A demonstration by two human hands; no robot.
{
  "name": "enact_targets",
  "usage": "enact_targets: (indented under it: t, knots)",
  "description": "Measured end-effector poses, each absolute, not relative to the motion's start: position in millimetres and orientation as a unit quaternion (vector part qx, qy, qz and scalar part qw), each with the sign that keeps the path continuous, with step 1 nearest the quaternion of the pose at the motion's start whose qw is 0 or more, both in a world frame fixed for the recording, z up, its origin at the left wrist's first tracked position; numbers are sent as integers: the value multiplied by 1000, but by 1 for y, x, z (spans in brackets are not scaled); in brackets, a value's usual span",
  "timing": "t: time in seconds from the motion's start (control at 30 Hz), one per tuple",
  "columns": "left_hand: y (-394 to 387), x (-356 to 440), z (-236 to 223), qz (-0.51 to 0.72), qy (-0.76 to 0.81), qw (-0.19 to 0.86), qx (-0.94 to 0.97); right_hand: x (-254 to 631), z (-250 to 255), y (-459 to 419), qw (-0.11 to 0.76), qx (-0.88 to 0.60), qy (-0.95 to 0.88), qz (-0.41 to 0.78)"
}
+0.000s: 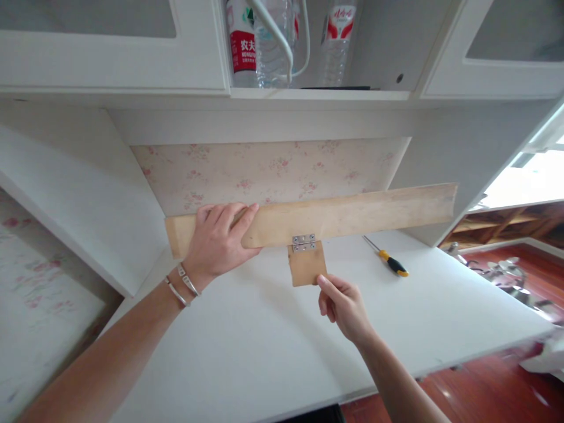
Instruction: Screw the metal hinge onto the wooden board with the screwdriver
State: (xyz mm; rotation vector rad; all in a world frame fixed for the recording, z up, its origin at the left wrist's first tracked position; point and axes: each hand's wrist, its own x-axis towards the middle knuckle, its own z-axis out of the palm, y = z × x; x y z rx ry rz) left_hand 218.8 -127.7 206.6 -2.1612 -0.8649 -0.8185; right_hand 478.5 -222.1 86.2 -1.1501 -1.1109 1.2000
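My left hand [224,238] is wrapped round a long pale wooden board [352,214] near its left end, thumb along the front face. A small square wooden piece [306,267] hangs below the board's lower edge, joined to it by a metal hinge [304,242] with screws in it. My right hand [346,305] pinches the lower right corner of that square piece between thumb and finger. To the right, a screwdriver [392,262] with a yellow and black handle lies on the white desktop [247,341].
Above is a white cabinet with an open compartment holding plastic bottles [337,47] and a white cable [282,44]. White side panels [79,176] flank the desktop, with floral wallpaper [273,170] behind. Blurred metal objects [506,273] lie on the reddish floor at right.
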Motion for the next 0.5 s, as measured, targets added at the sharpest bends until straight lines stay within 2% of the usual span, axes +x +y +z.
enact_targets:
  t: [0.33, 0.5]
  knots:
    - [-134, 233, 208, -330, -309, 349, -821, 482, 153, -239, 645, -422, -419, 480]
    - [-137, 234, 209, -334, -301, 365, -815, 481, 163, -240, 663, -412, -407, 474]
